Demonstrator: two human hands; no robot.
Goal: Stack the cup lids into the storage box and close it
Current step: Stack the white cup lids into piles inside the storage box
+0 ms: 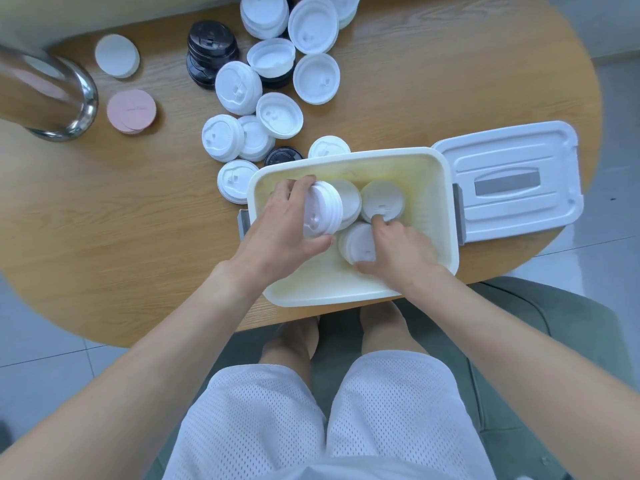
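Observation:
A cream storage box (349, 292) stands open at the table's near edge. My left hand (282, 233) grips a short stack of white cup lids (322, 213), tilted on edge inside the box's left part. My right hand (394, 251) reaches into the box; its forefinger presses a white lid stack (381, 199) and its thumb touches another lid stack (356, 242) nearer me. A further white lid (348, 199) sits between them. The box's white cover (509, 181) lies flat to the right. Several loose white lids (277, 114) and black lids (211, 46) lie behind the box.
A steel-rimmed glass container (69, 98) stands at the far left. Beside it lie a pink disc (131, 109) and a white disc (117, 55). The wooden table (121, 220) is oval; my knees and a green chair are below its near edge.

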